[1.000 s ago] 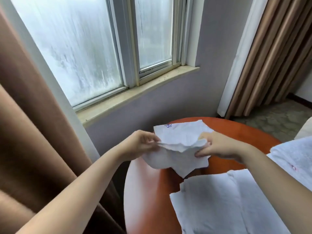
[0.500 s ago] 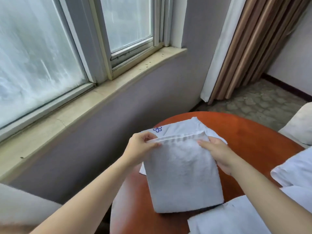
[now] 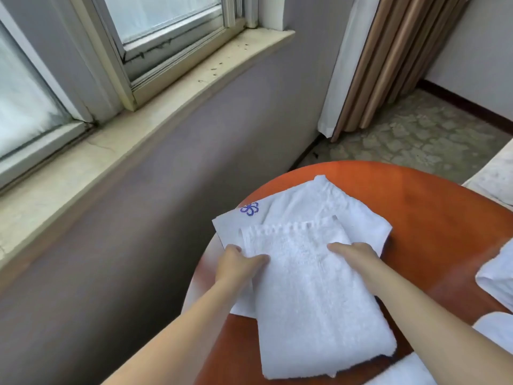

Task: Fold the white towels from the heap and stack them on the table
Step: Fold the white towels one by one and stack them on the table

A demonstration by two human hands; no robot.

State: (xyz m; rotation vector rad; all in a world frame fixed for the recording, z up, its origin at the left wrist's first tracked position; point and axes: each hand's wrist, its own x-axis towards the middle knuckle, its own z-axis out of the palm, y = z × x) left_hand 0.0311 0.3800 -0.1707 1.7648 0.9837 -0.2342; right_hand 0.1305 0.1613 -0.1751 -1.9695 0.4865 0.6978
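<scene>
White folded towel (image 3: 311, 295) (hem farthest), atop flower-marked towel (image 3: 305, 201), left hand (image 3: 236, 266) and right hand (image 3: 358, 254) gripping its sides

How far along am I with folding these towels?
Done: one folded towel with a blue mark lies on the table. In hand: left hand and right hand hold a second folded towel over it. Left: more towels at the right edge.
</scene>
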